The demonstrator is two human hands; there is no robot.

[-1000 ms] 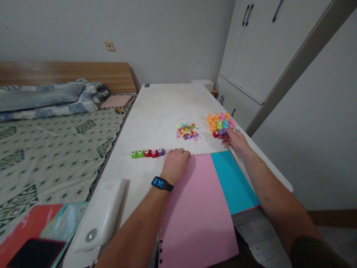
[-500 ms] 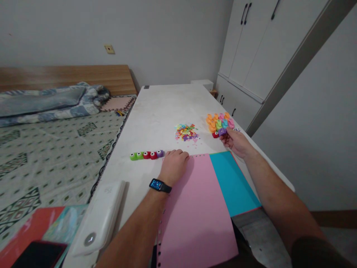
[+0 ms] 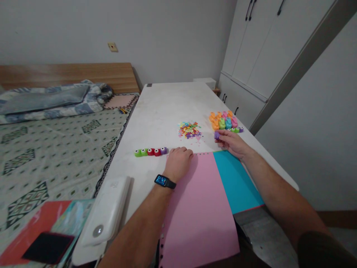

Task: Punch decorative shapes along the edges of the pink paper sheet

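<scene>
My left hand lies palm down on the far left corner of a pink paper sheet, its fingers bent and pressing on it. Small holes run along the sheet's left and far edges. My right hand pinches a small purple paper punch just beyond the far edge of a blue paper sheet. Left of my left hand stands a row of punches in green, red and purple with eyes on them. A second row of small punches is partly hidden behind my right hand.
A heap of coloured paper bits lies mid-table. Larger orange, pink, green and blue punches stand at the right edge. A white power bank and a dark phone are at the near left, beside a bed.
My right hand has drawn the purple punch left and nearer, away from the other punches. My left hand stays on the pink sheet. The view has shifted slightly.
</scene>
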